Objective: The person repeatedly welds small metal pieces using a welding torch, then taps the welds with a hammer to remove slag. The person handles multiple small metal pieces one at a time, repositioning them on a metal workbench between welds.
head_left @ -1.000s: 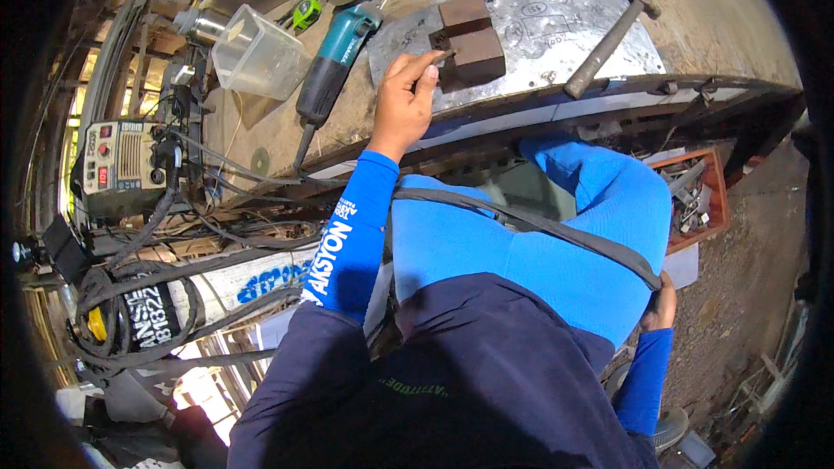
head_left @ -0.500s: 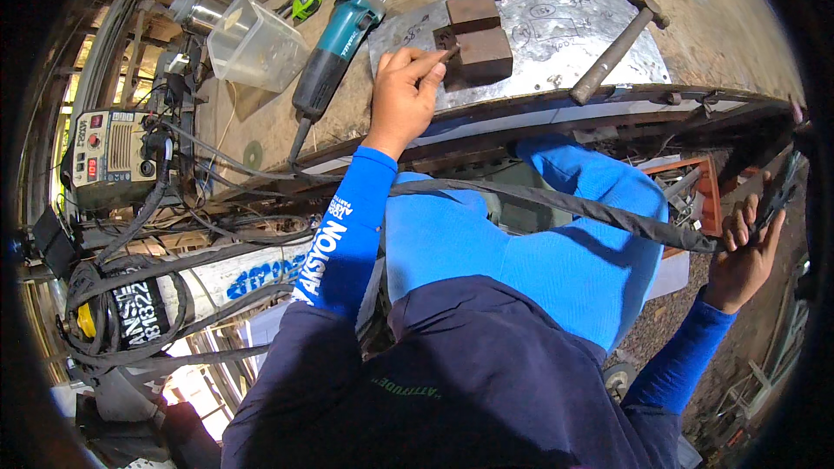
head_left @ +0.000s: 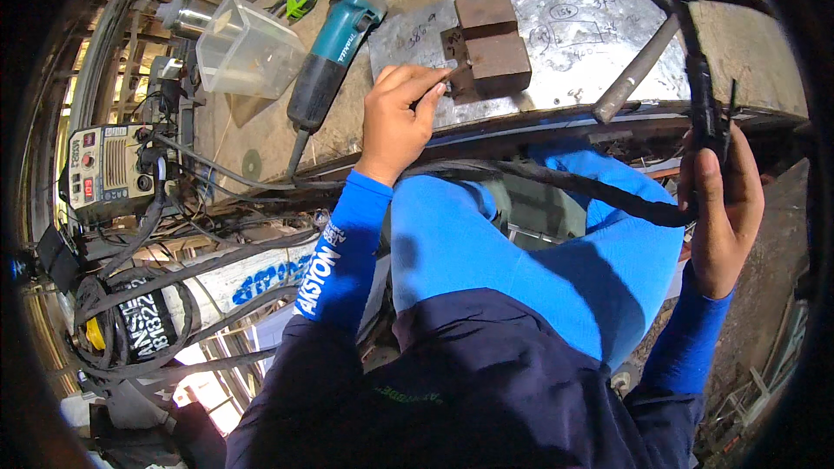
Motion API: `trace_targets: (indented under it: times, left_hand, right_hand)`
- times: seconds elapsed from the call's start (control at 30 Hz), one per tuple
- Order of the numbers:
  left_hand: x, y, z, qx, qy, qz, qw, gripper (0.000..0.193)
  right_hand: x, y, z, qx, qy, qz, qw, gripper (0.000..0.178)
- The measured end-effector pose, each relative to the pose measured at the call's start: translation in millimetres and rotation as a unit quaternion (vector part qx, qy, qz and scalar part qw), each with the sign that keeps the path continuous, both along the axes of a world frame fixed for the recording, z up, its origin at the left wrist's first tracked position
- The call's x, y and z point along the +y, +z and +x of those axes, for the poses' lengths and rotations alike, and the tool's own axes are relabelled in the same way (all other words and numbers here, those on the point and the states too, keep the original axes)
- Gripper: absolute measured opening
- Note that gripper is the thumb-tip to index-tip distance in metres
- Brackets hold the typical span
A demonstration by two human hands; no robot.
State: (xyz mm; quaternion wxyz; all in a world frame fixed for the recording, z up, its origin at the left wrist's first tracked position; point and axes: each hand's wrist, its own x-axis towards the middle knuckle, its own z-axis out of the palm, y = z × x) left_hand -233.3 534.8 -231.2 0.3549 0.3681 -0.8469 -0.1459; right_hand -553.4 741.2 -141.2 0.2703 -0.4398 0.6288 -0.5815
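My left hand [head_left: 401,122] is closed in a pinch at the near left edge of a marked metal sheet [head_left: 565,78]. Between its thumb and fingers is a small dark metal piece [head_left: 454,76], partly hidden, which meets the side of two brown steel blocks [head_left: 502,67]. At the right, my right hand [head_left: 725,200] grips the black handle of a TIG welding torch [head_left: 698,61]. The torch head, with its pinkish cup, is raised above the bench's right part, covering the hammer's head. From the torch, a black sleeved cable [head_left: 599,193] runs left across my lap.
The hammer [head_left: 638,74] lies on the sheet's right side. Left of the sheet are a teal angle grinder [head_left: 334,56], a clear plastic container [head_left: 248,48] and a green tape measure [head_left: 301,2]. A welding machine [head_left: 111,169] stands far left, above a white gas cylinder [head_left: 226,282].
My right hand has raised the torch and swung it inward from the far right, over the bench. My left hand stays by the blocks, still pinching the metal piece.
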Motion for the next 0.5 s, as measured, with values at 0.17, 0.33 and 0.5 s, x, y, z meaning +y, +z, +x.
trace_targets:
  times: [0.17,0.33,0.5]
  left_hand:
    - [4.2,-2.8,-6.9,0.001,0.033,-0.111,0.993,0.023]
    - [7.3,-0.9,-11.5,0.045,0.084,-0.098,0.991,0.022]
    - [7.6,7.1,-19.4,0.036,0.088,-0.062,0.993,0.020]
  right_hand:
    - [-15.3,9.5,14.2,0.038,0.028,0.091,0.995,0.039]
    - [-28.0,-1.1,17.9,0.062,0.092,0.041,0.993,0.039]
    - [-34.5,-7.2,21.1,0.057,0.101,0.035,0.993,0.039]
